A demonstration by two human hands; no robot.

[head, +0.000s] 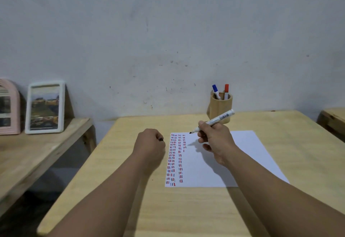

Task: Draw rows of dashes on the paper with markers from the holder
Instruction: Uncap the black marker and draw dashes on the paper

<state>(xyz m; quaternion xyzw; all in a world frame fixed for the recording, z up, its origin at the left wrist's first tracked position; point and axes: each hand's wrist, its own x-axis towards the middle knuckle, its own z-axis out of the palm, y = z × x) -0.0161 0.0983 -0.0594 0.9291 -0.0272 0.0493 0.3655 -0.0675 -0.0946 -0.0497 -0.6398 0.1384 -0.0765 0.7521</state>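
A pale wooden table (130, 190) fills the lower part of the view, set against a grey wall (168, 31). A lower wooden bench (33, 154) stands to its left, carrying a white picture frame (45, 107) that leans on the wall and a pink frame (8, 107) beside it, cut off by the picture's edge.

The paper (220, 165) lies flat on the table, right of centre. Its left strip carries short dashes (174, 158) in red, blue and black, stacked in narrow columns from the top edge nearly to the bottom edge; the rest of the sheet is blank.

The right hand (214, 141) hangs above the upper middle of the paper, fingers curled around a marker (214, 121). Thumb and forefinger pinch the barrel near its front end. The marker is uncapped, its dark tip pointing left and slightly down, just above the top edge of the sheet beside the dashes; whether the tip touches the paper cannot be told. Its white barrel slants up and back toward the holder.

The left hand (151, 143) rests as a closed fist on the table just left of the paper. A small black object (161, 139) peeks out between its fingers; what it is cannot be told.

The holder (221, 107), a round wooden cup, stands at the table's far edge by the wall, behind the paper. Two capped markers stand in it: a blue one (216, 91) leaning left and a red one (226, 91) nearly upright.
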